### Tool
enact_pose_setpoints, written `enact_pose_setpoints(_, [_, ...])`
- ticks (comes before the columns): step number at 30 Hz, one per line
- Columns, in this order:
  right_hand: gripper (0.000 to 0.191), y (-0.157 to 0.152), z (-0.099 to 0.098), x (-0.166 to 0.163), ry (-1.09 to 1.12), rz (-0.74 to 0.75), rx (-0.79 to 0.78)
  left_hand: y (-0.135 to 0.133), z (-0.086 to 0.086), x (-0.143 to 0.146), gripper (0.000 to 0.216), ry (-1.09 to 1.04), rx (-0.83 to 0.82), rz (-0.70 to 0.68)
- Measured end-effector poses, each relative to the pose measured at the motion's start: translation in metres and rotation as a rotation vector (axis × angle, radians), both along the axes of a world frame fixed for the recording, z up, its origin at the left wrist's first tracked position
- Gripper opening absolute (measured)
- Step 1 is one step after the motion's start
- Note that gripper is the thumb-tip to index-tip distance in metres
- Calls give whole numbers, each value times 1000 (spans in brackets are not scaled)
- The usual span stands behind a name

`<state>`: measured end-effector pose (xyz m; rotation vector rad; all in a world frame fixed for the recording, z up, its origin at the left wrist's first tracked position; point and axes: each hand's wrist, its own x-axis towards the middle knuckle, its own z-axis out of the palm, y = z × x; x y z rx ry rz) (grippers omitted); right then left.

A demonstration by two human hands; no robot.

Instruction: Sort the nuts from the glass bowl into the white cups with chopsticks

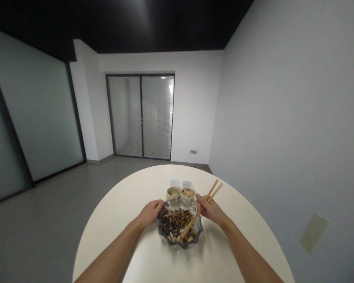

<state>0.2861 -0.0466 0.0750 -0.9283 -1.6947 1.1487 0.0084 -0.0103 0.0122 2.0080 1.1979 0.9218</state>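
Observation:
In the head view, a clear glass bowl (198,225) with a wavy rim sits on the table. Dark seeds, striped seeds (181,217) and several larger pale nuts (190,238) lie in it. My left hand (152,212) grips the bowl's rim at the upper left, its fingertips partly hidden. A pair of wooden chopsticks (214,192) is held in my right hand (209,209), to the right of the bowl. Their tips reach down among the pale nuts at the bowl's near side; whether a nut is pinched, I cannot tell.
Just behind the bowl stand two small cups: the left cup (168,194) shows a pale inside, the right cup (191,199) holds pale nuts. Two white square containers (175,183) are farther back. The round white table (120,196) stands near the right wall.

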Motion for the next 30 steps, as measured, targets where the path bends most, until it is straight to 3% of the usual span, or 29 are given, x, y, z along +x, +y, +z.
enact_pose_setpoints(8, [70, 14, -13, 2, 106, -121, 2, -2, 2, -2, 53, 4, 0, -4])
enact_pose_setpoints(13, [67, 28, -18, -5, 330, -315, -15, 1, -1, -4, 53, 22, -5, 1])
enact_pose_setpoints(19, [59, 38, -20, -9, 604, -408, -85, 2, -1, -7, 53, 21, -5, 0])
enact_pose_setpoints(30, [55, 43, -34, -8, 674, -503, -97, 4, -3, -6, 53, 22, 5, -5])
